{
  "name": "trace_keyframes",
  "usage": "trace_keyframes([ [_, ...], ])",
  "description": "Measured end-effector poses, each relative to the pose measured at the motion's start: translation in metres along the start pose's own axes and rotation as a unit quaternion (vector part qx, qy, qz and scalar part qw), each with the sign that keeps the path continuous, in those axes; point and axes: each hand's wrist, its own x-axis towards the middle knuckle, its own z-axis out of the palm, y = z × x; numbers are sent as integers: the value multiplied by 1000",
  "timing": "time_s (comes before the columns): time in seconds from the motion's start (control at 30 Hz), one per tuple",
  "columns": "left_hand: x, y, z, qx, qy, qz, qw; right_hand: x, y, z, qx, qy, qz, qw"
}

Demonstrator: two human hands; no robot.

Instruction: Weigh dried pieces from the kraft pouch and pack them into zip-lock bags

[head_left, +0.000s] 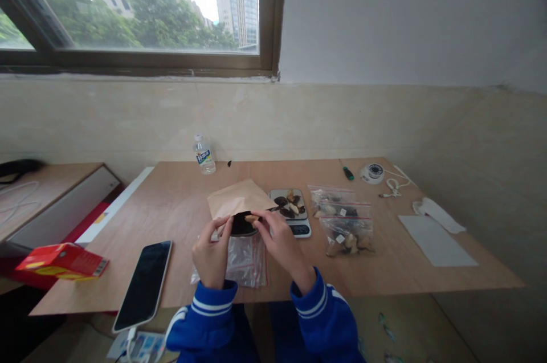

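Blue sleeves (318, 311) with white stripes come in from the near side, forearms angled inward, so the hands meet just left of the scale (300, 230). Left hand (211, 255): back toward camera, fingers up, thumb and forefinger pinching the near rim of the brown paper bag (241, 196). Right hand (282, 240): reaches in from the right, fingers pointing left, thumb and forefinger closed on what looks like a small tan piece (251, 218) at the bag's dark mouth (241, 226); cannot tell whether it also grips the bag. Bag is tilted, mouth toward the person, at the middle of the wooden table (183, 198). Scale carries dark and tan dried pieces (290, 203); right hand and bag hide its left side, display too small to read. Clear flat zip bags (245, 263) lie under the hands, partly covered. Filled zip bags (348, 235) overlap right of the scale. Left of the left arm: phone (143, 283) with white cable (130, 343) plugged in, then red box (64, 260). Back: bottle (204, 156), green screwdriver (348, 173), white round device (372, 174). Far right: white sheet (436, 242), crumpled white piece (440, 216) beside it.
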Motion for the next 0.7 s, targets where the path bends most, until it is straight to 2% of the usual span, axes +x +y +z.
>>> trace_keyframes([
  [0.1,4,3,-3,3,2,-22,1000,-5,2,-11,67,62,34,995],
  [0.23,8,9,-7,11,1,-43,999,-6,1,-17,90,68,31,993],
  [0.33,9,13,-7,8,-11,-39,999,-3,-7,-11,55,12,-12,998],
  [0.43,8,14,-7,-1,-19,-34,999,3,-18,0,-41,-76,-36,996],
  [0.53,4,11,-7,-16,-28,-33,999,16,-23,12,-159,-166,-4,973],
  [0.6,1,8,-7,-19,-33,-29,999,30,-21,22,-199,-219,23,955],
  [0.63,-1,7,-7,-20,-35,-27,999,38,-19,29,-197,-231,30,952],
  [0.7,-5,6,-7,-22,-37,-23,999,54,-12,47,-146,-205,31,967],
])
